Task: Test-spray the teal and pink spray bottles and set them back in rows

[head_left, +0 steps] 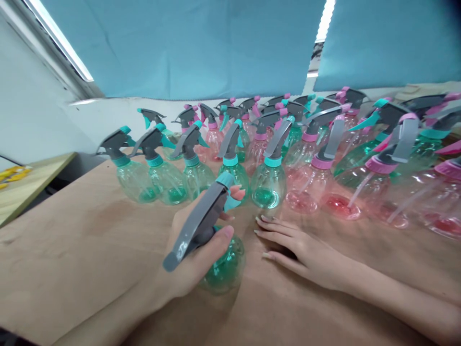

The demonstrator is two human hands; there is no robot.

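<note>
A green spray bottle (226, 264) with a grey trigger head and teal nozzle stands close to me, tilted slightly. My left hand (196, 254) is wrapped around its neck, thumb on the near side and fingertips showing behind the teal trigger. To the right, my right hand (300, 245) rests palm down on the brown tabletop (273, 298), fingers stretched out and holding nothing. Just beyond its fingertips stands another green spray bottle (268, 187) with a teal collar. A pink spray bottle (302, 192) is beside that one.
Rows of green and pink spray bottles (135, 180) fill the far side of the table, running off to the right. Behind them hangs a blue curtain (201, 48). A lower wooden surface (39, 180) with yellow items (14, 174) lies at the left.
</note>
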